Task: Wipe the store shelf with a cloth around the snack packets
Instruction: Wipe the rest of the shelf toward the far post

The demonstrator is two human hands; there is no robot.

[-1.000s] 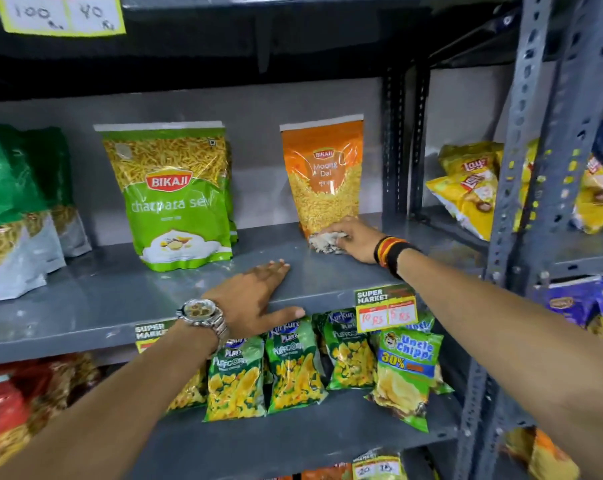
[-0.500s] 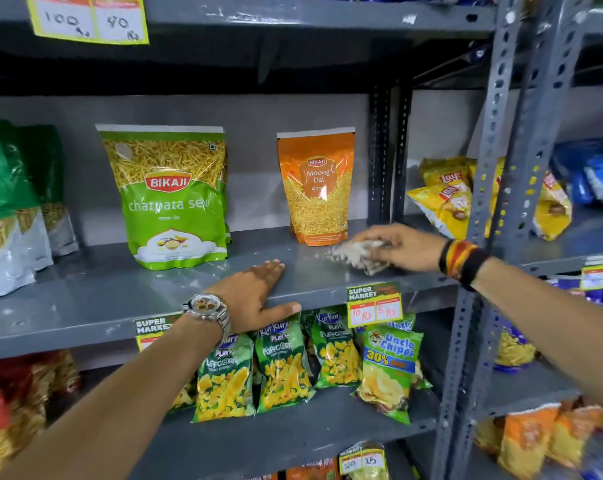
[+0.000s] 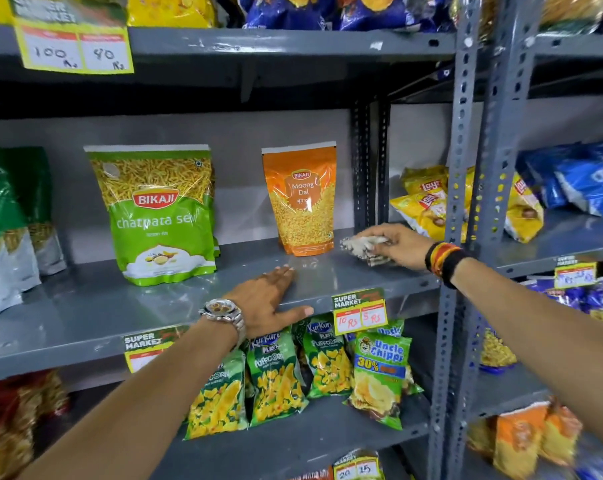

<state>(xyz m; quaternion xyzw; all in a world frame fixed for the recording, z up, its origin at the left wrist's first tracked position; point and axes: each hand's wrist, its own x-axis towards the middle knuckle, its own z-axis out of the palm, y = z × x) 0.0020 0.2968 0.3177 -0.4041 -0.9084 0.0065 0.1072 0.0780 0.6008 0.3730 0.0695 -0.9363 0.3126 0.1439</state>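
Observation:
The grey metal shelf (image 3: 85, 306) runs across the middle of the view. On it stand a large green Bikaji sev packet (image 3: 158, 216) and, further right, an orange Moong Dal packet (image 3: 302, 199). My right hand (image 3: 397, 245) holds a crumpled whitish cloth (image 3: 360, 249) at the shelf's right end, just right of the orange packet and slightly above the surface. My left hand (image 3: 269, 299), with a wristwatch, lies flat on the shelf's front edge with its fingers spread.
Green and silver packets (image 3: 5, 230) stand at the shelf's left end. Perforated uprights (image 3: 463, 202) bound it on the right, with yellow Lays packets (image 3: 425, 202) beyond. Puffcorn and chips packets (image 3: 293, 372) lie on the shelf below. Price tags (image 3: 359, 311) hang from the front edge.
My right hand has carried the cloth from the foot of the orange packet rightward to the shelf's right end. The view has tilted up. My left hand stays put.

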